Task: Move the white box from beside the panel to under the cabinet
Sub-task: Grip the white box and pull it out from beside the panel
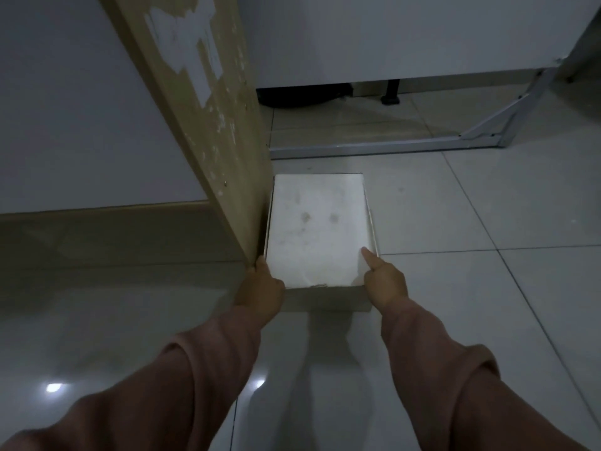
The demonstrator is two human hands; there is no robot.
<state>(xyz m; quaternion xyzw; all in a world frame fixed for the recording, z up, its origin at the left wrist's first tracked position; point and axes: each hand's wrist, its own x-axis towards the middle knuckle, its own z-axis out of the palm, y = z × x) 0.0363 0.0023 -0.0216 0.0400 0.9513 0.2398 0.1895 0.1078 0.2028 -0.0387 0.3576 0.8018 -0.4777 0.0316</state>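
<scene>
box [317, 227] right of panel [208, 125] — cabinet [406, 37] behind

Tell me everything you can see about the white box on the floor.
The white box is a flat rectangular carton, seemingly cardboard, its top smudged with faint grey marks. It lies flat on the tiled floor, its long left side right beside the brown wooden panel, its far end toward the metal frame bar. The left hand grips its near-left corner; the right hand holds the near-right corner, thumb lying on top.
</scene>
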